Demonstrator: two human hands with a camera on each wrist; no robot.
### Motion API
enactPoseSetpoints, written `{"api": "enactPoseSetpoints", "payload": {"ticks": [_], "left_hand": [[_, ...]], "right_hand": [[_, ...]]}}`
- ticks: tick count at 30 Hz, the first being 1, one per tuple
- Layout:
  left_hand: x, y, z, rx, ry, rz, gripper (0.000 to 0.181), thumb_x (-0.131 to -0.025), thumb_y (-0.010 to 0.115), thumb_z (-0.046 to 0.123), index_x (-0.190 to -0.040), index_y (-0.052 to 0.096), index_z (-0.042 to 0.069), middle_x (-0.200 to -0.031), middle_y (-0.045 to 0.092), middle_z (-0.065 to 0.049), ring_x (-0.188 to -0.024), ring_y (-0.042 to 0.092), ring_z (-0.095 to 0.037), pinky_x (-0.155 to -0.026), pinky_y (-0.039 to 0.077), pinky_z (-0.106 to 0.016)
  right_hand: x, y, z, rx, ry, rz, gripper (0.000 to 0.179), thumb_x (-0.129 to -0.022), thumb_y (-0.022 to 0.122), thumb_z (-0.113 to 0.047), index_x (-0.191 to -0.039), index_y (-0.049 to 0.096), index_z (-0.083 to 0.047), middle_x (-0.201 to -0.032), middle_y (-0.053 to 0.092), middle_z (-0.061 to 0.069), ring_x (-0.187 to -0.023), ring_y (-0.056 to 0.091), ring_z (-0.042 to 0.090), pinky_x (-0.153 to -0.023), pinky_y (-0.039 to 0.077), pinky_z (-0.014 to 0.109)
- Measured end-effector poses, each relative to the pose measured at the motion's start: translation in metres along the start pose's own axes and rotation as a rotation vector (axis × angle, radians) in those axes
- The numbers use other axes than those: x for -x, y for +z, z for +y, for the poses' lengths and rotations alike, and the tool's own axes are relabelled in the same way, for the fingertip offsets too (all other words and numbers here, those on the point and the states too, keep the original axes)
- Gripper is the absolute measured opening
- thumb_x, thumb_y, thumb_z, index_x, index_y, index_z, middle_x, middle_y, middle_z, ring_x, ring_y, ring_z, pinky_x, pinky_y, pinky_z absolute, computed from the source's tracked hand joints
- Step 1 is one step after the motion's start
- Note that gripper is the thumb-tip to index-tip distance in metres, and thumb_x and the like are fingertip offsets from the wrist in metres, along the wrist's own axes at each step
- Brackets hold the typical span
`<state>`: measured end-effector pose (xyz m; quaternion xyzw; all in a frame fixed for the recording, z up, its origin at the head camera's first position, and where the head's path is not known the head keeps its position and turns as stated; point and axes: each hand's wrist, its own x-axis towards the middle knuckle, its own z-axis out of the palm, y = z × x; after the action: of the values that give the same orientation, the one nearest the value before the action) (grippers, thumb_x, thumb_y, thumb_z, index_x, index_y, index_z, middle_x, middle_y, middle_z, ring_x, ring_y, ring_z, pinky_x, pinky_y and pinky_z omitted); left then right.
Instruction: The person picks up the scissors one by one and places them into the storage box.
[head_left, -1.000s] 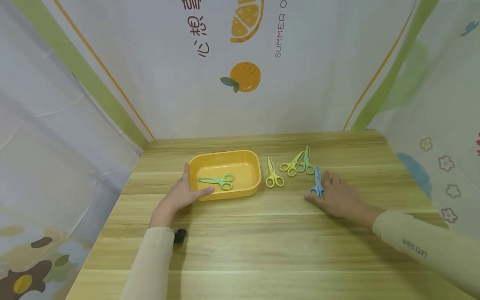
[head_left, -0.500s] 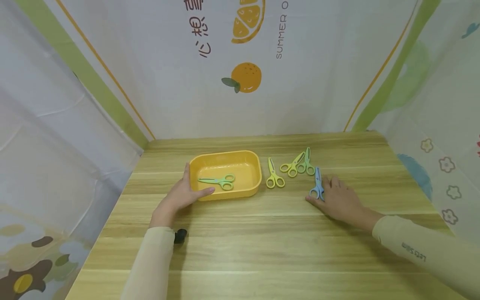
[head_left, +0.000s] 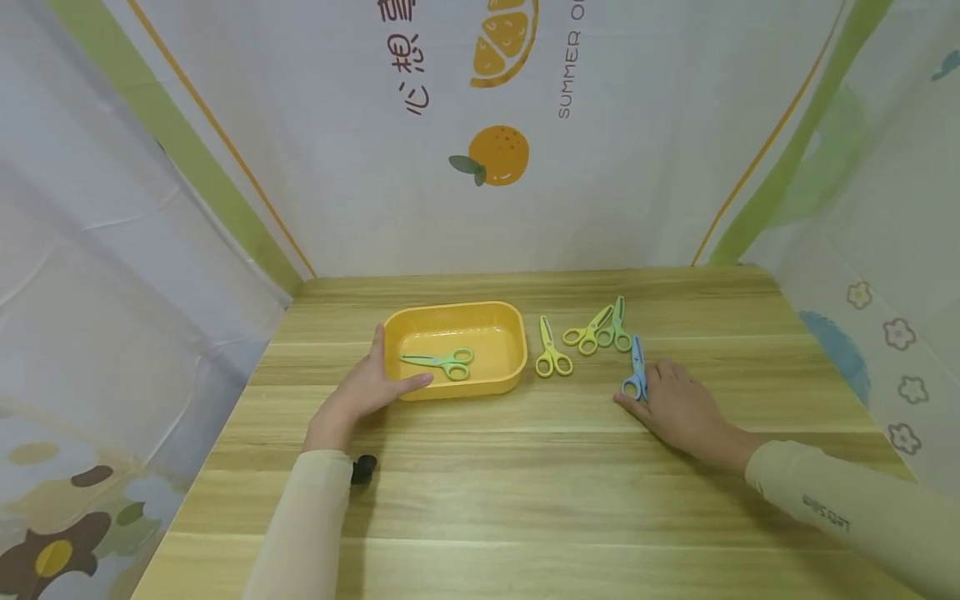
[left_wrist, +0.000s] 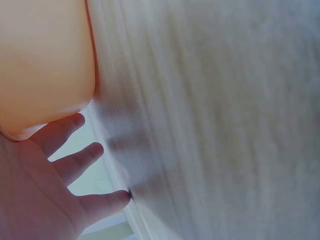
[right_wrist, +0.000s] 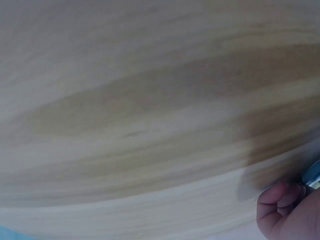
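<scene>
In the head view, my left hand rests against the left end of a yellow plastic tray, thumb across its front rim. The left wrist view shows straight, spread fingers beside the tray's rounded corner. Inside the tray lies a pair of green scissors. On the right, my right hand holds a pair of blue scissors by the handles, thumb at the near side. Its fingers look curled in the right wrist view, where a bit of blue shows at the edge.
Yellow-green scissors lie just right of the tray. Behind the blue pair, another yellow-green pair touches green scissors. A small black object shows beside the left sleeve. A printed curtain hangs behind the wooden table.
The head view has shifted slightly. My right fingers have drawn in a little around the blue scissors' handles; the left hand and the tray stay in place.
</scene>
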<state>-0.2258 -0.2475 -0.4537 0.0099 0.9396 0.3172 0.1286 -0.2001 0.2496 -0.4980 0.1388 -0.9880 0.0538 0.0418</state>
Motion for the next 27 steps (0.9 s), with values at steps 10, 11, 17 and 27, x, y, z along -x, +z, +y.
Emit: {"api": "enactPoseSetpoints", "payload": {"ticks": [10,11,17,27], "left_hand": [[0.001,0.001,-0.001,-0.017,-0.018,-0.009,0.145,-0.08,0.066,0.089,-0.164,-0.032,0.023,-0.176,0.013,-0.028,-0.157,0.03,-0.054,-0.126,0.031,-0.069],[0.001,0.001,0.0,-0.018,-0.019,-0.007,0.145,-0.08,0.066,0.089,-0.165,-0.032,0.023,-0.176,0.013,-0.028,-0.157,0.031,-0.054,-0.126,0.031,-0.069],[0.001,0.001,0.001,-0.015,-0.016,-0.007,0.145,-0.08,0.066,0.089,-0.165,-0.031,0.023,-0.177,0.014,-0.027,-0.157,0.031,-0.054,-0.125,0.032,-0.07],[0.002,-0.001,0.001,-0.006,-0.024,-0.001,0.144,-0.081,0.068,0.087,-0.166,-0.03,0.022,-0.176,0.016,-0.028,-0.157,0.033,-0.054,-0.125,0.033,-0.069]], "right_hand": [[0.001,-0.001,-0.002,-0.108,0.067,0.003,0.066,-0.097,0.064,-0.068,-0.088,0.056,-0.004,-0.093,0.059,0.015,-0.076,0.052,0.024,-0.057,0.047,0.037],[0.001,-0.001,-0.001,-0.129,0.083,-0.007,0.066,-0.097,0.065,-0.069,-0.09,0.057,-0.003,-0.095,0.06,0.016,-0.078,0.054,0.024,-0.058,0.048,0.038],[0.003,-0.007,0.004,-0.279,0.154,-0.011,0.066,-0.093,0.07,-0.068,-0.095,0.064,-0.003,-0.102,0.065,0.019,-0.085,0.059,0.027,-0.064,0.052,0.04],[-0.01,-0.033,0.003,-0.355,0.015,0.348,0.056,-0.081,0.093,-0.037,-0.11,0.072,0.007,-0.101,0.068,0.021,-0.09,0.057,0.029,-0.07,0.046,0.037]]}}
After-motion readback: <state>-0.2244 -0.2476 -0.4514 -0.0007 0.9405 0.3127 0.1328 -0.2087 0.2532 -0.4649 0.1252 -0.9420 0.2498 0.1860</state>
